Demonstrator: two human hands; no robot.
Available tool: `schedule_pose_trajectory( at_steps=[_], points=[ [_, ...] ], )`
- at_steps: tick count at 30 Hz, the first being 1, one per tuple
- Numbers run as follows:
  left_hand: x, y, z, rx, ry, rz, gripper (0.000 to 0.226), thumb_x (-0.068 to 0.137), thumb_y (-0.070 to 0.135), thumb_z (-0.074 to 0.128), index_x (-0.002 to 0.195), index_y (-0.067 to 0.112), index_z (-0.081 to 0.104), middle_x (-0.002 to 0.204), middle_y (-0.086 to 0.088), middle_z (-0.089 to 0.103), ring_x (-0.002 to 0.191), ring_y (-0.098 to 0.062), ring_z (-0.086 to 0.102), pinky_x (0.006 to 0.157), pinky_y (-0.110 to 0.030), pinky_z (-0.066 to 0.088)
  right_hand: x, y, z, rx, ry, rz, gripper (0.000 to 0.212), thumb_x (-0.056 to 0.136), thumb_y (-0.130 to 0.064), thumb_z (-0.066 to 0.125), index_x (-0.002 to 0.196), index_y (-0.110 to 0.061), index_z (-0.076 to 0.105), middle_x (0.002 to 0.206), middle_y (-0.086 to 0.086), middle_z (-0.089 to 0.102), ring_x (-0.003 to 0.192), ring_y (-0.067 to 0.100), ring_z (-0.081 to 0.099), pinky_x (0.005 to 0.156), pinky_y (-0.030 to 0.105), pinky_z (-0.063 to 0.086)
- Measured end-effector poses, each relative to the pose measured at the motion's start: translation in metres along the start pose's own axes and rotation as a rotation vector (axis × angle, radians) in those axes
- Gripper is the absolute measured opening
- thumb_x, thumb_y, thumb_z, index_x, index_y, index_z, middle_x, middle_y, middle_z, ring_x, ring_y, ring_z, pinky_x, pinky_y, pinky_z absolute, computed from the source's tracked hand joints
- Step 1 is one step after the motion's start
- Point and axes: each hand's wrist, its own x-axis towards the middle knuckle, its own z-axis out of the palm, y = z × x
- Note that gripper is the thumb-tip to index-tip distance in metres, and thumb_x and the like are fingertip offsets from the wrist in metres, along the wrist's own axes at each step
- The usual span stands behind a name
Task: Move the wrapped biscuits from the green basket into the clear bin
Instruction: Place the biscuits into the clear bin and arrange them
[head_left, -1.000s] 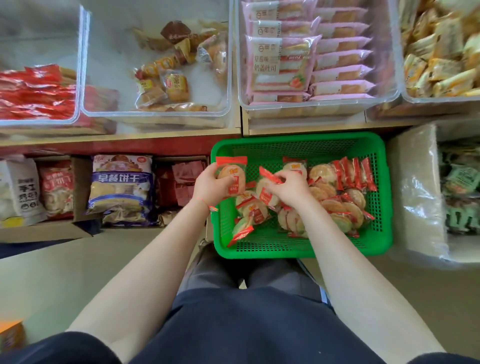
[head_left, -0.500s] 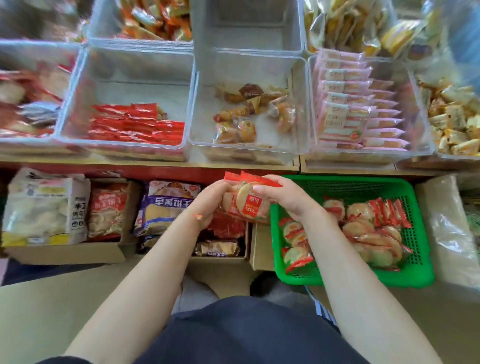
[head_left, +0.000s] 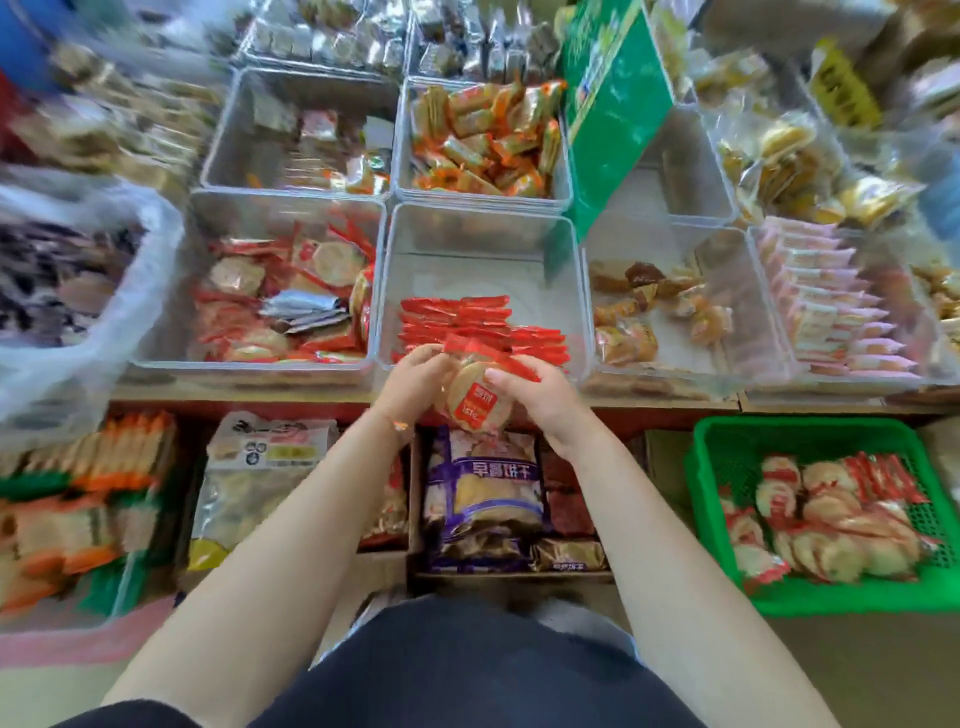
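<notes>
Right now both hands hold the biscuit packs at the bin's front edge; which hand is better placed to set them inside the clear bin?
Probably the right hand: its fingers lie over the wrapped biscuits, nearer the red packs in the clear bin. The left hand holds them from the side.

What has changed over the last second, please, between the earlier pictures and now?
Both hands, left and right, picked wrapped biscuits out of the green basket, joined them into one bunch and carried it up and left to the front edge of the clear bin. Both still grip the bunch; nothing is released. Biscuits remain in the basket.
</notes>
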Motion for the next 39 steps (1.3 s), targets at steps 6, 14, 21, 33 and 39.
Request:
schedule_pose_trajectory(
  at_steps=[6,14,21,33,39],
  points=[
    [0.037,0.014,-0.019,0.066,0.040,0.070,0.016,0.096,0.022,0.057,0.095,0.010,0.068,0.079,-0.002,0.071,0.074,-0.015,0.069,0.066,-0.030,0.058,0.026,-0.020,-0.010,0.114,0.263,-0.033,0.017,0.088,-0.028,0.071,0.103,-0.021,0.067,0.101,0.003,0.074,0.095,0.020,0.071,0.080,0.035,0.058],
    [0.102,0.040,-0.026,0.081,0.102,0.114,0.032,0.082,0.011,0.075,0.109,0.012,0.059,0.103,-0.007,0.069,0.094,-0.022,0.069,0.078,-0.037,0.059,0.104,-0.052,-0.059,-0.721,0.523,-0.213,0.012,0.093,-0.023,0.061,0.101,-0.019,0.053,0.090,-0.003,0.062,0.080,0.018,0.058,0.068,0.031,0.046],
    [0.129,0.036,-0.007,0.133,0.159,0.134,0.026,0.076,0.010,0.075,0.086,0.028,0.060,0.091,-0.005,0.068,0.087,-0.026,0.069,0.073,-0.047,0.060,0.151,-0.029,-0.052,-1.529,0.324,-0.386,0.034,0.082,0.008,0.044,0.106,-0.015,0.053,0.100,0.007,0.066,0.098,0.032,0.058,0.091,0.041,0.037],
    [0.144,0.038,0.001,0.445,0.144,0.274,0.025,0.079,0.014,0.071,0.101,0.025,0.068,0.087,0.005,0.068,0.083,-0.018,0.065,0.077,-0.031,0.053,0.177,-0.038,-0.058,-1.058,0.138,-0.231,0.057,0.086,-0.018,0.059,0.142,-0.017,0.045,0.142,0.009,0.045,0.132,0.027,0.040,0.108,0.042,0.037],
    [0.158,0.052,0.020,0.701,0.132,0.618,0.025,0.085,0.016,0.062,0.109,0.014,0.068,0.108,-0.006,0.069,0.103,-0.027,0.061,0.089,-0.036,0.047,0.189,-0.055,-0.041,-1.002,0.067,-0.501,0.034,0.083,-0.030,0.065,0.117,-0.031,0.064,0.108,-0.002,0.068,0.105,0.025,0.059,0.091,0.040,0.048]
  ],
)
